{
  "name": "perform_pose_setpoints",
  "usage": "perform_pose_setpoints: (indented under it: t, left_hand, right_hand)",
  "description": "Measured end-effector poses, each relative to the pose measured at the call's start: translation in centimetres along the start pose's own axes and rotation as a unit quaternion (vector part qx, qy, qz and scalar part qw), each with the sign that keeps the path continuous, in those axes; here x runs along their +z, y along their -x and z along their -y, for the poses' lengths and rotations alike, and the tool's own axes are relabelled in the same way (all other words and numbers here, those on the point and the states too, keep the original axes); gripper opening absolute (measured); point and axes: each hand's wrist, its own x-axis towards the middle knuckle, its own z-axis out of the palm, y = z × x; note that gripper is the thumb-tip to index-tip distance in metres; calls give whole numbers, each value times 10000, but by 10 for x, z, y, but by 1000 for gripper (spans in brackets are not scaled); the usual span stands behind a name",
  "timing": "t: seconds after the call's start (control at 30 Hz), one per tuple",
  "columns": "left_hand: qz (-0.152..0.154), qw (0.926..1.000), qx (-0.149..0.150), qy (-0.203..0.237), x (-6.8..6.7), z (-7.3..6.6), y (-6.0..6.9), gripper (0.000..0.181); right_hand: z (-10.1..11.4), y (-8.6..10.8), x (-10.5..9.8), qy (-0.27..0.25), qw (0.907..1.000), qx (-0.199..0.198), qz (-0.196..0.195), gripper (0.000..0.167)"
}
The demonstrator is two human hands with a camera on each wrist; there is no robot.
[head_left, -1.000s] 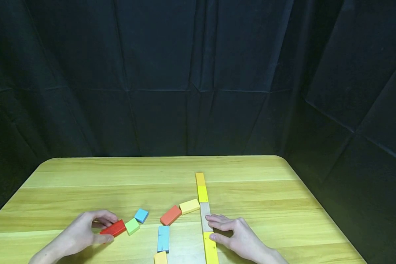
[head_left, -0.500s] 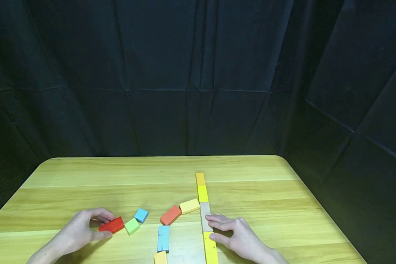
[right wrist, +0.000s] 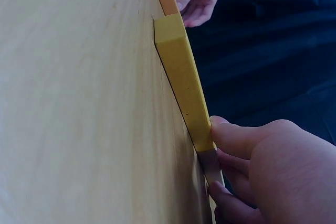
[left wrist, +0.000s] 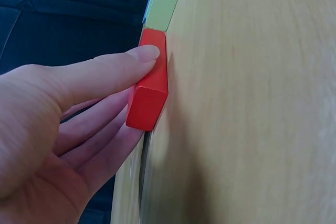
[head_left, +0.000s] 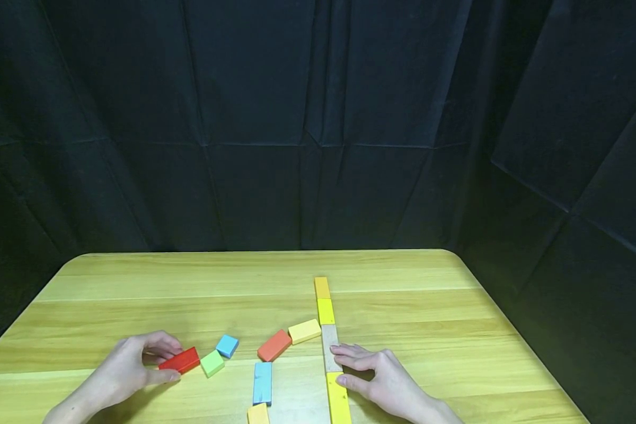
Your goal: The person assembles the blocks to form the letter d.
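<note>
On the left of the table, my left hand [head_left: 129, 365] pinches a red rectangular block [head_left: 180, 360] between thumb and fingers. In the left wrist view the thumb presses the near side of this red block [left wrist: 150, 77], and the other fingers lie behind it. Just past its far end sits a light green block [head_left: 212, 363], touching a small blue block [head_left: 227, 346]. My right hand [head_left: 378, 377] rests against a straight row, fingertips on the grey block [head_left: 330, 350] and thumb at the long yellow block [head_left: 338, 397]. That yellow block [right wrist: 184, 82] also shows in the right wrist view.
The row continues away with a short yellow block [head_left: 325, 312] and an orange block [head_left: 322, 288]. A curve of pale yellow [head_left: 304, 331], coral red [head_left: 274, 345], blue [head_left: 262, 383] and light orange blocks [head_left: 258, 414] lies left of it. Dark cloth [head_left: 318, 129] hangs behind the table.
My left hand has shifted the red block slightly left and away from me, then held nearly still. The right hand and the other blocks have not visibly moved.
</note>
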Motion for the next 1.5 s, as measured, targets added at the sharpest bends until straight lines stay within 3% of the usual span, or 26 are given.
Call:
perform_pose_setpoints:
  t: [0.4,0.7,1.07,1.33,1.5]
  left_hand:
    - [-150,9982,-549,-191,1,-3,-2,39]
    - [-290,9985,-429,-185,-2,-4,-2,36]
    - [-650,9978,104,-60,1,-14,0,31]
    - [-531,9931,1047,-41,17,-31,1,30]
    - [-507,9883,1439,-91,29,-44,2,32]
  right_hand:
    - [-1,0,0,19,10000,-29,-31,46]
    - [-1,0,0,-18,9999,-116,-100,44]
    - [-2,1,1,73,9997,-189,-112,43]
    - [-1,1,0,6,9998,-158,-89,43]
    - [-1,0,0,-10,9999,-93,-66,44]
